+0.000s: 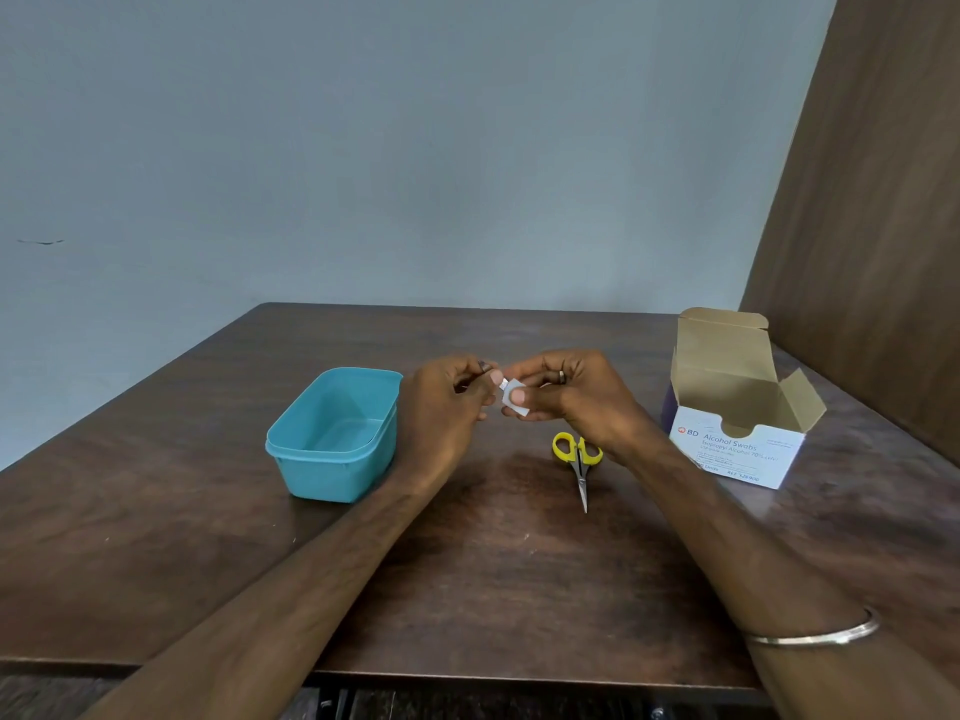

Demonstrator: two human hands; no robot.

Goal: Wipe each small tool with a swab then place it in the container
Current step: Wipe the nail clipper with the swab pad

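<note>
Above the middle of the dark wooden table (467, 563), both my hands meet around a small white swab packet (514, 400). My right hand (566, 397) pinches the packet between thumb and fingers. My left hand (452, 402) pinches the packet's left corner with curled fingers. An empty teal plastic container (332, 433) stands just left of my left hand. Small scissors with yellow handles (579, 459) lie flat on the table below my right wrist, with the blades pointing toward me.
An open white box of alcohol swabs (737, 413) stands at the right, its flaps raised. A brown wooden panel (872, 226) rises behind it along the table's right side. A grey wall closes the back.
</note>
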